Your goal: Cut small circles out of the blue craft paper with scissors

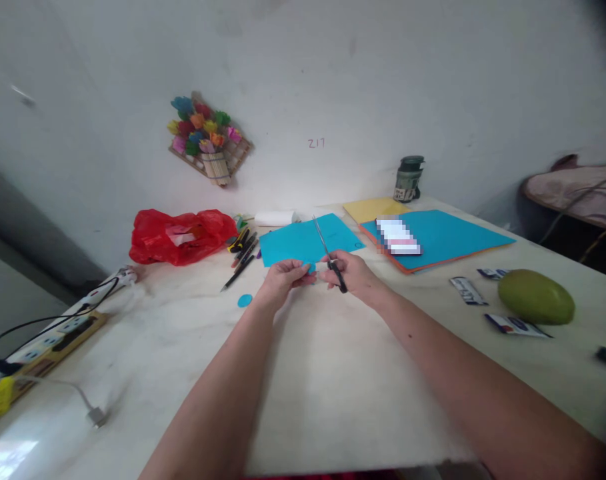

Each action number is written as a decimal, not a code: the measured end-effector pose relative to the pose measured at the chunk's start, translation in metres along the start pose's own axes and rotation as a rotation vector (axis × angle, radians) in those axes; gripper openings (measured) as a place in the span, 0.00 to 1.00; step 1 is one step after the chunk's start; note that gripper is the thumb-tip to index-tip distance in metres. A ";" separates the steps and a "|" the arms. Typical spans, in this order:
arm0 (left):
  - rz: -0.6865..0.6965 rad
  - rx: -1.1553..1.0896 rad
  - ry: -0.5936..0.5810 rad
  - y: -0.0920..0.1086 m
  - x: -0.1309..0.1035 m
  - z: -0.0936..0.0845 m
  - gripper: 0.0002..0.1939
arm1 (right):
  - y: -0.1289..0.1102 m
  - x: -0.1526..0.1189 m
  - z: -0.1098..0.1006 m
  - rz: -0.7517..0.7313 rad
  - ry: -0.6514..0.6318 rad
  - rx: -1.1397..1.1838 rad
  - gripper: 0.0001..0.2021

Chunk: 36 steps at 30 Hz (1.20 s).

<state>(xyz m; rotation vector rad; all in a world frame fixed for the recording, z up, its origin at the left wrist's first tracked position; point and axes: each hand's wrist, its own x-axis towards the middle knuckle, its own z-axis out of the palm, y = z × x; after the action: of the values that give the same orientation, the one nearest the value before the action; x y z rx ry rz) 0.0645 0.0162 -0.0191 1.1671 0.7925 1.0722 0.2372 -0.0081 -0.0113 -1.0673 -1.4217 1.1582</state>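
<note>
Between the fingertips of my left hand [285, 277] is a small piece of blue paper [311, 268]. My right hand [350, 270] is closed around a pair of scissors [336, 270] with black handles, its blades pointing away from me and up. The two hands are close together over the table, fingertips almost meeting. Just beyond them lies a blue sheet of paper [293, 239] with a small circle drawn near its right corner. A cut-out blue paper disc [245, 301] rests on the table to the left of my left wrist.
Pens [239, 272] and a red plastic bag [180, 237] lie at the back left. A power strip [53, 350] runs along the left edge. On the right are stacked coloured sheets [453, 230] under a phone [397, 235], small packets [467, 291], and a green fruit [535, 297].
</note>
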 end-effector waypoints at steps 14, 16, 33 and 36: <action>0.003 -0.124 0.019 0.002 0.000 -0.001 0.15 | 0.008 -0.001 -0.020 0.162 -0.285 -0.256 0.17; -0.002 -0.144 0.009 0.002 -0.001 -0.002 0.15 | 0.008 -0.001 -0.022 0.159 -0.322 -0.269 0.18; -0.017 -0.246 0.032 -0.002 0.002 -0.004 0.10 | 0.000 -0.004 -0.020 0.131 -0.411 -0.303 0.18; -0.022 -0.232 0.029 -0.003 0.002 -0.004 0.09 | 0.006 -0.002 -0.020 0.114 -0.415 -0.291 0.18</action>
<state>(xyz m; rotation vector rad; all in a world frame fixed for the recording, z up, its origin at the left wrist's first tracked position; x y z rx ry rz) 0.0618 0.0193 -0.0231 0.9467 0.6820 1.1332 0.2576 -0.0068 -0.0157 -1.1625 -1.9193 1.3364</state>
